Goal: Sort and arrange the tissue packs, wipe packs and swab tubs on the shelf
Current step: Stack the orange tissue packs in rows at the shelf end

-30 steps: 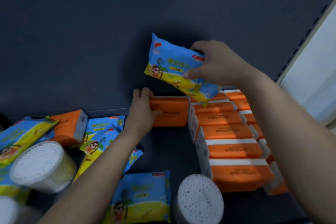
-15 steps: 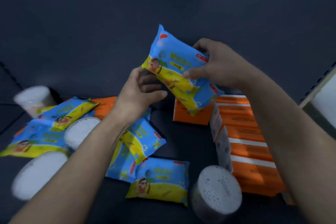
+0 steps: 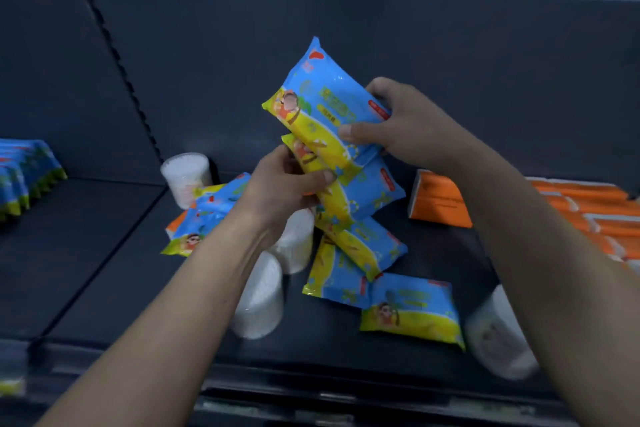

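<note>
Your right hand (image 3: 398, 128) grips 1 wipe pack (image 3: 322, 104) above the shelf (image 3: 86, 253), at the centre of the frame, thumb across its yellow edge and fingers behind its right end. The pack tilts, its blue end pointing to the upper left. Your left hand (image 3: 284, 184) is closed on a 2nd wipe pack (image 3: 360, 191) just below, and the 2 packs overlap where they meet.

Under your hands, 2 more packs (image 3: 360, 246) lie in a loose pile, and a 5th pack (image 3: 412, 312) lies flat at the lower centre right. Another pack (image 3: 207, 215) lies left of your left wrist, over something orange. A row of packs (image 3: 24, 177) stands at the left edge of the frame.

1 swab tub (image 3: 187, 177) stands at the back, left of centre. 2 tubs (image 3: 259, 298) sit partly hidden behind your left forearm, touching the pile. A blurred tub (image 3: 495, 336) lies at the lower right, beside your right forearm.

Orange tissue packs (image 3: 595, 215) fill the right side of the shelf, with 1 tissue pack (image 3: 440, 199) standing apart at their left end.
</note>
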